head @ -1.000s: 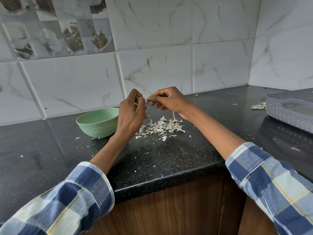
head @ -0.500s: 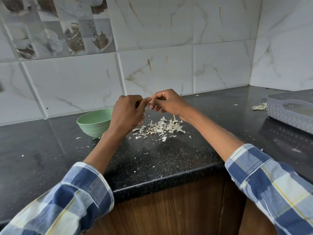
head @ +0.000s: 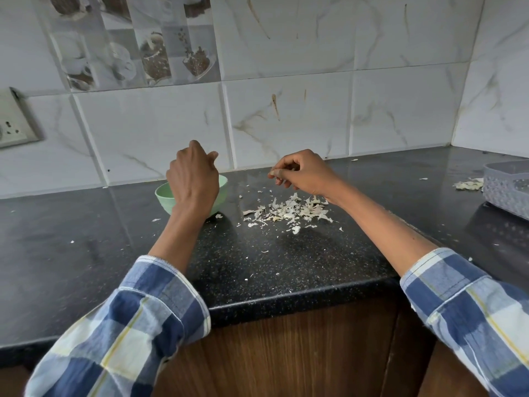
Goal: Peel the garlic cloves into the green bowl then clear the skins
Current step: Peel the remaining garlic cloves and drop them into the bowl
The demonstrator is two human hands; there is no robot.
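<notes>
Hands apart, both raised off the counter [head: 286, 270]. Near field: checked sleeves at the counter edge, forearms reaching away over dark speckled stone.

Left hand [head: 193, 179]: poised directly over the green bowl [head: 164, 197], back of hand to camera, fingers curled downward toward the bowl's opening. Contents of the grip hidden; cannot tell whether a clove sits in it or not. Bowl interior mostly covered by the hand; no cloves confirmed inside.

Right hand [head: 303, 174]: to the right of the bowl, above the far edge of the skin pile [head: 286, 212]. Thumb and fingertips [head: 274, 173] pressed together on a pale scrap, probably skin; remaining fingers loosely curled.

Skin pile: papery flakes in a low spread between the two forearms, long axis left to right, just right of the bowl. Stray flakes scattered toward the near edge.

Key relation: bowl straight beneath the left hand; pile below and slightly nearer than the right hand. Judged step: deposit on the left, discard on the right.

Farther right: grey basket [head: 506, 190] at the frame edge, with a second small clump of skins [head: 469, 184] touching its left side. Well apart from both hands; right hand nearer.

Behind: tiled wall, wall socket [head: 14, 126] far left.
</notes>
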